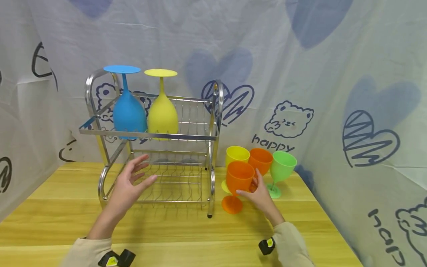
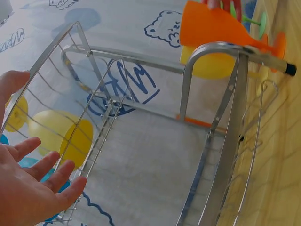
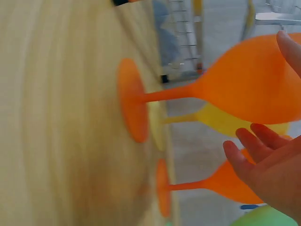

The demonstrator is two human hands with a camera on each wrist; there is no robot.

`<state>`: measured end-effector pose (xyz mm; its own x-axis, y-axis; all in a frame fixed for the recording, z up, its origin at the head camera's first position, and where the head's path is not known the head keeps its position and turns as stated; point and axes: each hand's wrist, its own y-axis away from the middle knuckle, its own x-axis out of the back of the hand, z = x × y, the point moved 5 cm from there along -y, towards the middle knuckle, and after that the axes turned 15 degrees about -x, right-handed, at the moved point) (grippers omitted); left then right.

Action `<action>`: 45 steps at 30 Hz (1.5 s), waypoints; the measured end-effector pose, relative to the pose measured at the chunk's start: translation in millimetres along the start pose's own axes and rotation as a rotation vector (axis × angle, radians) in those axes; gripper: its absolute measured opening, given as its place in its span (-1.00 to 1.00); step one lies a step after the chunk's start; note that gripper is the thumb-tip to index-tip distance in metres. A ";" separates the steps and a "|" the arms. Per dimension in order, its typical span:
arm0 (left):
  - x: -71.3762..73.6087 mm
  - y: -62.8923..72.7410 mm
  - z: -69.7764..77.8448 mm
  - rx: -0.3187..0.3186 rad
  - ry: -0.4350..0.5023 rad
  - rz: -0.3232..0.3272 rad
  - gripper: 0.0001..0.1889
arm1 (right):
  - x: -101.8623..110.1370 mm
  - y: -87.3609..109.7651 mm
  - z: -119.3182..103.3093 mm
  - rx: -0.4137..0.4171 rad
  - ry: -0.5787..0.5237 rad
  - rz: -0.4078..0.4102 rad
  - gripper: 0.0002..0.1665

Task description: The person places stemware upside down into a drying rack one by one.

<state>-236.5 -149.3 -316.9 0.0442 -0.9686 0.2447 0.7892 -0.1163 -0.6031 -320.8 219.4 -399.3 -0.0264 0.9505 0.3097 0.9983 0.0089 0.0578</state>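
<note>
An orange goblet (image 1: pixel 240 177) stands upright on the wooden table, nearest of a small group. My right hand (image 1: pixel 259 193) is at its right side, thumb and fingers spread around the bowl. In the right wrist view the fingers (image 3: pixel 254 153) lie just below the bowl of the orange goblet (image 3: pixel 254 80) without a curled hold; whether the thumb touches it I cannot tell. My left hand (image 1: pixel 130 181) hovers before the metal dish rack (image 1: pixel 150 135), fingers apart, holding nothing. On the rack's upper tier, a blue goblet (image 1: pixel 129 111) and a yellow goblet (image 1: pixel 163 113) stand upside down.
Behind the near orange goblet stand a yellow goblet (image 1: pixel 237 154), another orange goblet (image 1: pixel 261 159) and a green goblet (image 1: pixel 282 167), all upright. The rack's lower tier (image 1: pixel 173 181) has wire slots. A printed white cloth (image 1: pixel 317 92) hangs behind the table (image 1: pixel 186 237).
</note>
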 end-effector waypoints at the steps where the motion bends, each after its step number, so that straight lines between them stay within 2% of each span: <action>1: -2.6 0.4 -0.1 -0.005 0.014 -0.001 -0.30 | -2.1 -0.7 2.9 0.004 -0.006 -0.002 0.29; 4: -11.2 1.0 -0.6 -0.022 0.044 -0.010 -0.31 | -6.8 -2.9 11.5 0.001 -0.027 0.005 0.26; 9: -26.3 3.4 -1.6 -0.037 0.034 -0.044 -0.31 | -10.6 -3.7 18.6 -0.002 -0.084 0.031 0.13; 15: -43.2 3.5 -2.9 -0.052 0.018 -0.075 -0.27 | -12.6 -3.4 20.9 -0.010 -0.060 0.081 -0.03; 19: -53.5 2.3 -5.0 -0.046 0.027 -0.079 -0.24 | -11.9 -1.8 21.2 -0.009 -0.047 0.098 -0.14; 25: -61.7 2.1 -8.9 -0.015 0.045 -0.069 -0.20 | -9.9 3.7 15.6 0.014 -0.047 0.096 -0.12; 30: -66.5 2.8 -13.4 -0.001 0.080 -0.071 -0.19 | -8.7 14.2 2.7 0.057 -0.030 0.100 -0.06; 36: -74.3 1.7 -15.1 -0.046 0.134 -0.091 -0.19 | -11.1 29.9 -19.0 0.119 0.057 0.116 -0.03; 45: -90.3 -0.2 -18.1 -0.021 0.161 -0.131 -0.12 | -17.0 51.0 -41.8 0.344 0.203 0.145 -0.02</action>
<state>-251.7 -65.8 -352.7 -0.1582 -0.9672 0.1989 0.7683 -0.2471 -0.5904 -271.6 190.7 -362.0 0.1402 0.8693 0.4739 0.9508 0.0153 -0.3093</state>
